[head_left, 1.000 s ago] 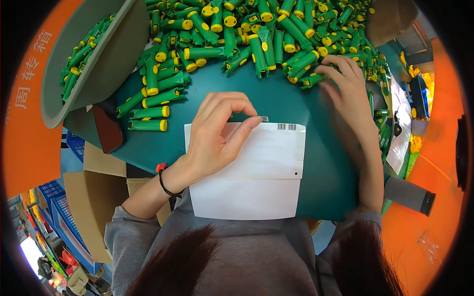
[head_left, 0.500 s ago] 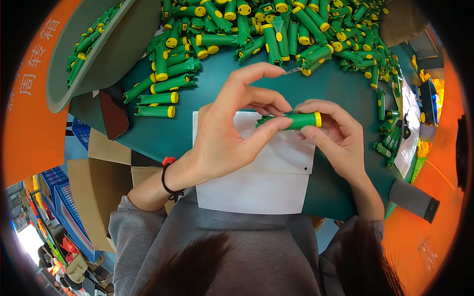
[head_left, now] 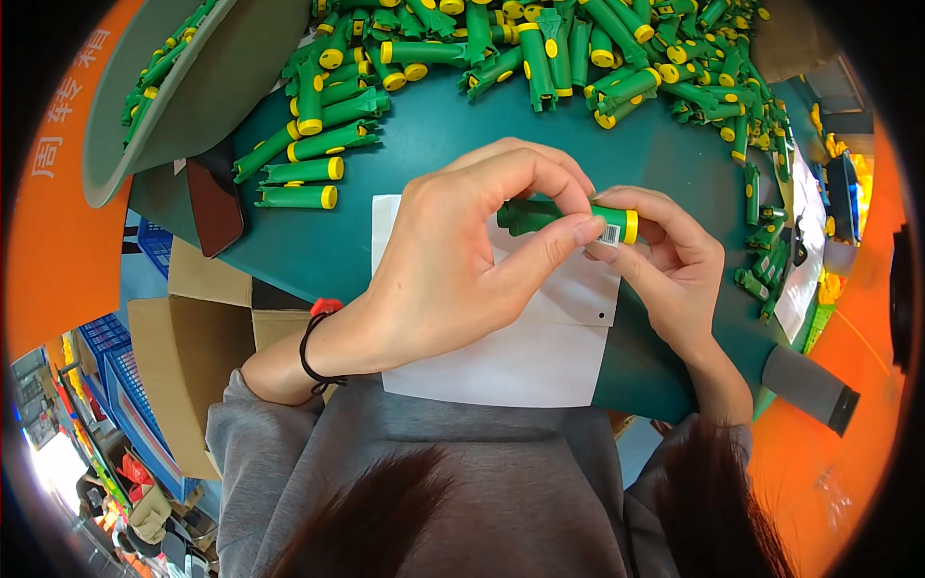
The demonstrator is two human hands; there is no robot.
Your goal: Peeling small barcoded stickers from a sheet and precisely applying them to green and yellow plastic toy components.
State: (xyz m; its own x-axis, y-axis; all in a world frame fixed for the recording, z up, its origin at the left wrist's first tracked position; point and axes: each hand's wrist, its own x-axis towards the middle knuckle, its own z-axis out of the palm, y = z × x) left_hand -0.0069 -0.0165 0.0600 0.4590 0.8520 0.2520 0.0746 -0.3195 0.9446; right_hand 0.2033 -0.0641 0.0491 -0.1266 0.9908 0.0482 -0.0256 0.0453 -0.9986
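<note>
A green plastic tube (head_left: 530,218) with a yellow end cap lies level in front of me, above the white sheets. My right hand (head_left: 674,260) is closed round its capped end, thumb below and fingers behind. On the tube, close to the cap, is a small white barcode sticker (head_left: 610,234). My left hand (head_left: 453,255) pinches at the sticker's left edge with thumb and index finger, against the tube. The left fingers hide part of the tube's middle. The tube's notched end points left, partly behind my left hand.
Many similar green tubes (head_left: 559,58) are heaped across the far side of the green table (head_left: 434,144). White paper (head_left: 491,366) lies beneath my hands. A grey tub (head_left: 116,164) with more tubes stands far left, a cardboard box (head_left: 178,356) near left, a grey cylinder (head_left: 807,387) at right.
My left index finger, raised with the sticker on its tip before, has come down to the tube. The sticker now shows on the tube beside the cap.
</note>
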